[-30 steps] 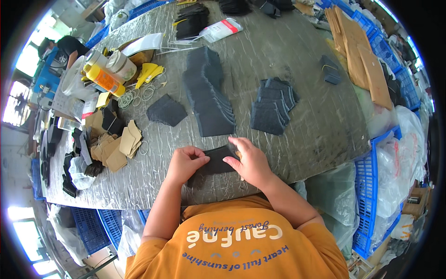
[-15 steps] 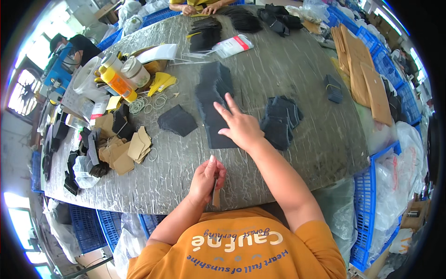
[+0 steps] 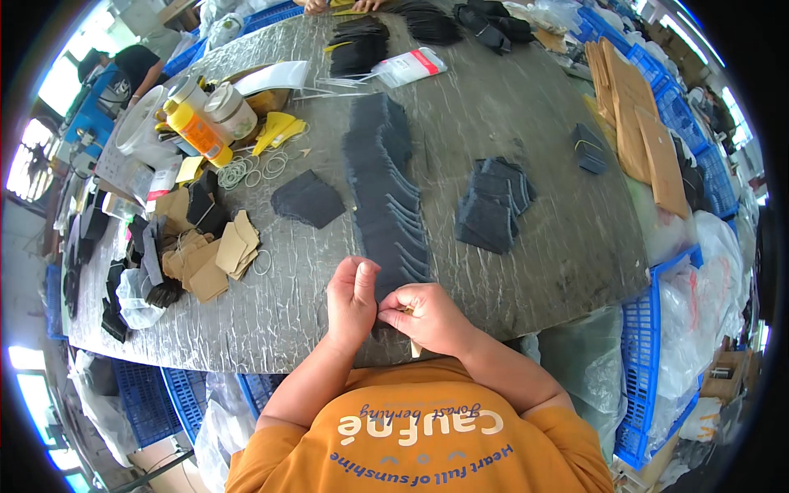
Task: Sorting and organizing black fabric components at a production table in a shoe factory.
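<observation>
Left hand (image 3: 353,300): thumb raised and fingers curled, at the near end of the dark row; its inner side is hidden, so whether it grips a piece cannot be told.
Right hand (image 3: 429,316): thumb and forefinger drawn together just beside the left hand; what lies between the tips is too small to tell. If they take two thin edges at once, pieces could come away doubled.
Fanned row (image 3: 390,197): dark, thin pieces overlapping from the far middle of the table (image 3: 567,246) to the hands. A tug on the near end could drag neighbours along and skew the spacing.
Tan strip (image 3: 416,349): pokes out on the near side of the right hand; if loosely held, it could slip toward the table's near edge.
Right pile (image 3: 495,205): overlapping dark pieces, well apart from the hands; a sweeping right forearm could knock its layers askew.
Left piece (image 3: 308,200): dark and angular, lying left of the row; its similar colour could cause a mix-up.
Tan cards (image 3: 237,246): heaped loosely farther left; a bump could scatter them.
</observation>
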Demonstrator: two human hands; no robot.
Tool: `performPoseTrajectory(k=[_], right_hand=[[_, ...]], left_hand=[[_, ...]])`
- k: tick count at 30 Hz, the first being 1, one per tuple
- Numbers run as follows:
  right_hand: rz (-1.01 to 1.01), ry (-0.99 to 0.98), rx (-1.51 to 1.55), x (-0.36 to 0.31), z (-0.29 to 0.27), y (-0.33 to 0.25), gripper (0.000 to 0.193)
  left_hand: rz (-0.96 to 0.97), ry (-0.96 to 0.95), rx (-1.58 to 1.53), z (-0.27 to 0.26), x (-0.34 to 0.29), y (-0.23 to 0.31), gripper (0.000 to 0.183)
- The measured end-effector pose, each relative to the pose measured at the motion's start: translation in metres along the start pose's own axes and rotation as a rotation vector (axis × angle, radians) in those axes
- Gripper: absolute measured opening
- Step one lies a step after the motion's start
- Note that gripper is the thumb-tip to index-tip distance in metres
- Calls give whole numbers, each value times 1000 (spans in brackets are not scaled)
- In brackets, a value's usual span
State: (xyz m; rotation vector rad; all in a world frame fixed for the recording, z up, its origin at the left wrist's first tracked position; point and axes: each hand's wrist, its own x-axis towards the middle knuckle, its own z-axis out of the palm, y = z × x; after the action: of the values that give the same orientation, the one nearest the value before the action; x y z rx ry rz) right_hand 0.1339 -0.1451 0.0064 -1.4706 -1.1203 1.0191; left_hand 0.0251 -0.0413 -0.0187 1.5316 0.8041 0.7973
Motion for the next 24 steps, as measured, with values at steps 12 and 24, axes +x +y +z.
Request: performPoseTrajectory(k=[12, 24], right_hand=[[253, -157, 603, -15, -4, 26, 19], [14, 689, 1353, -68, -75, 48, 15]], left_hand=[[-183, -239, -93, 9, -16, 27, 27], [203, -231, 16, -24, -18, 19, 12]])
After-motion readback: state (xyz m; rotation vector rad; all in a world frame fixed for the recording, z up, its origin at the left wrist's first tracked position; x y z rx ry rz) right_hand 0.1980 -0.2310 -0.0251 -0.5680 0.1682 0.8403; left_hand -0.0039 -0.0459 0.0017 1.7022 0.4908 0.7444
